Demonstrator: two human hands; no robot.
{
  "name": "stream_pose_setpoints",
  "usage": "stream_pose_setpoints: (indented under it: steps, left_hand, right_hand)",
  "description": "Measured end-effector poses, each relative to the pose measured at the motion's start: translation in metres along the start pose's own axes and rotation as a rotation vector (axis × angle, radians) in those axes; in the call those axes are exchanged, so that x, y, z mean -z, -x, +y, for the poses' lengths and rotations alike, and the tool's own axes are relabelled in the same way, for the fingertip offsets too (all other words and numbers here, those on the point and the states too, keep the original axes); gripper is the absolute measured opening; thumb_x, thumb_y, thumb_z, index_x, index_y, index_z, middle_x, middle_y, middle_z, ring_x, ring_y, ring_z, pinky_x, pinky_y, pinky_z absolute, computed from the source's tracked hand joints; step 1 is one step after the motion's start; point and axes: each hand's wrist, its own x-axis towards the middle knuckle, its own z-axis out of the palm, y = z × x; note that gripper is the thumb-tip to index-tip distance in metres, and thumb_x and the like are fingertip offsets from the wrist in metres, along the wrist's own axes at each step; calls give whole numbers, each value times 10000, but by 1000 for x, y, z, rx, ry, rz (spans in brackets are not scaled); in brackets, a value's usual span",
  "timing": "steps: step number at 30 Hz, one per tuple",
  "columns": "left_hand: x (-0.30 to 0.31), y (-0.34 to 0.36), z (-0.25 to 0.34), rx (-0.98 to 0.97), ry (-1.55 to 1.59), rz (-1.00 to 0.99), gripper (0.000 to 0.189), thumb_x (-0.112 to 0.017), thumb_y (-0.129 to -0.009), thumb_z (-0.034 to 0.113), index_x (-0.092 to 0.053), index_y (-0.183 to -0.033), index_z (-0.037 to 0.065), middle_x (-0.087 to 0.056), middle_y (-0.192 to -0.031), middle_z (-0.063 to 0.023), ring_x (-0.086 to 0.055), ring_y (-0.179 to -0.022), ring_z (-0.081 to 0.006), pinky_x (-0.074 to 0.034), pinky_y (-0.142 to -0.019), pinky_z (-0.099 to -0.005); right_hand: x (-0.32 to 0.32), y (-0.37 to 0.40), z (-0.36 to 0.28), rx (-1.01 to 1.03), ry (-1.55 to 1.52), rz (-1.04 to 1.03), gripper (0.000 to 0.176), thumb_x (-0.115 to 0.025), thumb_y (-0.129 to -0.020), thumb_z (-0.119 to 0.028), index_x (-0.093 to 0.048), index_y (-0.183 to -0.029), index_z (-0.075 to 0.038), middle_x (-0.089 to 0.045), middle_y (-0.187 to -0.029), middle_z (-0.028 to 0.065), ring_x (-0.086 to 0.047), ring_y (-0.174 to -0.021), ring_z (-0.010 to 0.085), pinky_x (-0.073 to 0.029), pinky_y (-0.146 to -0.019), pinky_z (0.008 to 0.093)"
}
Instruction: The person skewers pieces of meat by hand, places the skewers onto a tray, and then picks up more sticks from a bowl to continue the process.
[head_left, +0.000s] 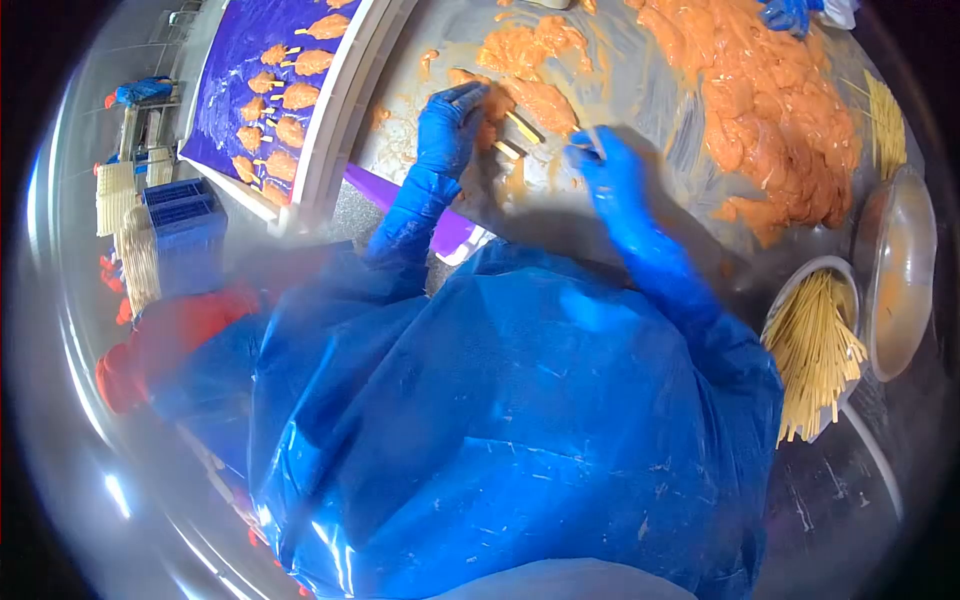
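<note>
My left hand (450,125), in a blue glove, rests at the edge of an orange marinated meat piece (497,102), its fingers stretched forward and partly hiding it. Beside that lies another coated meat piece (543,103) on the metal table. Two flat wooden sticks (523,127) poke out of the meat towards me. To the right, my right hand (607,165) is closed in a pinch, with a short pale wooden stick (596,142) showing between its fingers. It is held a little apart from the meat.
A large heap of orange meat (770,120) covers the table's right side. Wooden sticks fill a white container (815,340) near a clear bowl (903,275). Skewered pieces lie in rows on a purple-lined tray (225,110). Another person's gloved hand (787,15) shows at the top.
</note>
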Motion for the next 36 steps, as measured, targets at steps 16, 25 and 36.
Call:
stream_pose_setpoints:
  steps: [16,25,36]
  left_hand:
    - [-17,8,10,-8,-15,-104,235,-711,-783,38,-728,-1011,90,-677,-1058,-121,-629,-989,-319,-523,-868,-379]
    - [-26,14,11,114,174,-92,218,-723,-778,55,-728,-993,91,-679,-1062,-126,-628,-983,-325,-526,-851,-386]
    - [2,-3,18,259,320,-210,325,-634,-781,8,-695,-1098,49,-672,-1116,-168,-619,-1029,-339,-513,-885,-402]
  right_hand:
    - [-45,-18,-23,26,571,-33,214,-682,-841,-280,-599,-897,-91,-656,-810,196,-630,-776,421,-466,-653,508]
    - [-46,-19,-24,22,591,-34,228,-684,-840,-296,-589,-893,-95,-654,-809,194,-623,-779,429,-457,-656,524]
    - [-43,-18,-29,-5,608,-29,230,-684,-841,-318,-599,-904,-113,-663,-816,177,-630,-802,422,-465,-676,520]
